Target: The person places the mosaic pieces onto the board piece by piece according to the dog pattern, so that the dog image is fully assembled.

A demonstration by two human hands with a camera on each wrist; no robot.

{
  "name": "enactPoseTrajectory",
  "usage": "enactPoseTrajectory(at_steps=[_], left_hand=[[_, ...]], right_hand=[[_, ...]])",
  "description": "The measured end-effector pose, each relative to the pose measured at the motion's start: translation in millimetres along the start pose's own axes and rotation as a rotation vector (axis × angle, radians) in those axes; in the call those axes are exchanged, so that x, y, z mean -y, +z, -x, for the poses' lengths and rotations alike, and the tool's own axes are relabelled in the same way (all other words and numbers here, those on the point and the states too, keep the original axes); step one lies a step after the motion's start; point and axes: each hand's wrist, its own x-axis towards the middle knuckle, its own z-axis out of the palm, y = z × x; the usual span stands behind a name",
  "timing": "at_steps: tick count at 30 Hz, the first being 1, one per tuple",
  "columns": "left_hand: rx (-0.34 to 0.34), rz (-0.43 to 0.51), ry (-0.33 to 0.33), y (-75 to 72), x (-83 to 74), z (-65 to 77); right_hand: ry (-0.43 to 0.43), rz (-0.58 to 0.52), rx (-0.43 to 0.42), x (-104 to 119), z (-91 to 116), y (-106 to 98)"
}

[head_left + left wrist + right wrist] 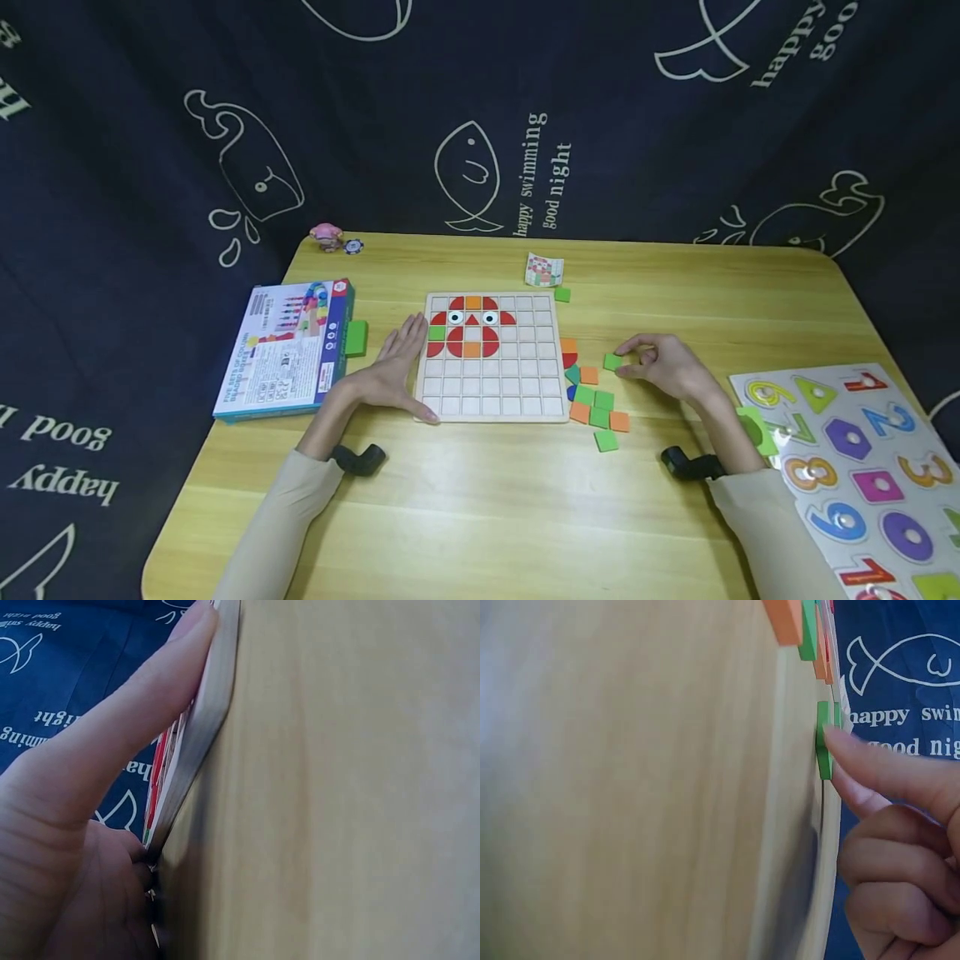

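Observation:
A square wooden grid board lies mid-table, its upper left filled with red, orange and green tiles and two eye tiles. My left hand rests along its left side, fingers extended, the thumb on the near left corner. To the right of the board, my right hand pinches a green square tile between thumb and index finger, the other fingers curled in. In the right wrist view that green tile stands low over the tabletop. Loose orange and green tiles lie between board and right hand.
A small pattern card and a single green tile lie behind the board. On the left is a printed box with a green block beside it. A number-and-shape board covers the right side. A pink figurine stands far left.

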Motion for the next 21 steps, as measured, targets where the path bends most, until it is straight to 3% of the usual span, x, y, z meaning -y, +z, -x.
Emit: enactPoseTrajectory(at_steps=[5,13,17,21], left_hand=[[-0.003,-0.006,0.007,0.7,-2.5,-3.4],[0.0,-0.012,0.007,2.5,-4.8,-6.5],[-0.007,0.005,0.027,2.9,-4.1,-5.3],[-0.014,0.025,0.022,-0.2,-2.2,2.0]], right_hand=[[-0.011,-0.001,-0.014,-1,0,-1],[-0.059,0.147,-0.08,6,-1,2],[-0.091,0.124,-0.107,27,1,11],[-0.153,0.08,-0.098,63,-1,33]])
